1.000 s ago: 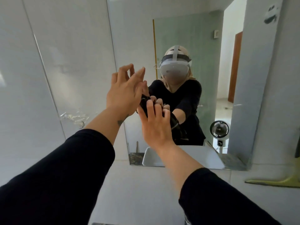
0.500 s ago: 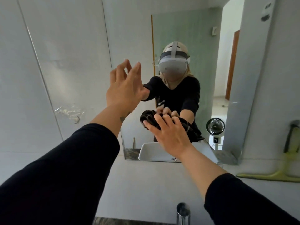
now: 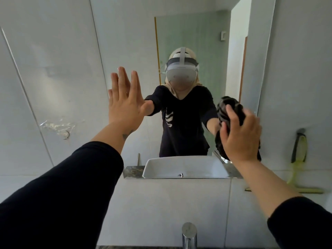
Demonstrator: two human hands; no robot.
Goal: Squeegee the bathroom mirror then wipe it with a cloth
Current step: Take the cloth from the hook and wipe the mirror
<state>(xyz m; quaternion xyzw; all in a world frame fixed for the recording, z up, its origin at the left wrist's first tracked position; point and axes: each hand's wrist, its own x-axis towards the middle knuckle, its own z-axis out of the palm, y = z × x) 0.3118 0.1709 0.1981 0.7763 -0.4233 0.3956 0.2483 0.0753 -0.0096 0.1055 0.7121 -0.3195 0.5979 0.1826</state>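
The bathroom mirror (image 3: 188, 38) hangs on the white tiled wall straight ahead and reflects a person in black. My right hand (image 3: 240, 135) presses a bunched black cloth (image 3: 228, 112) against the mirror's lower right part. My left hand (image 3: 125, 101) is held flat with its fingers spread at the mirror's left edge, holding nothing. A yellow-green squeegee (image 3: 297, 164) with a dark grip leans on the wall to the right of the mirror, apart from both hands.
A chrome tap (image 3: 189, 234) rises at the bottom centre. The white basin shows only as a reflection in the mirror. A torn tape remnant (image 3: 57, 127) sticks to the left wall tile.
My right hand has carried the cloth from the mirror's lower middle to its lower right. My left hand has let go, opened flat and stayed at the left. The view has tilted down.
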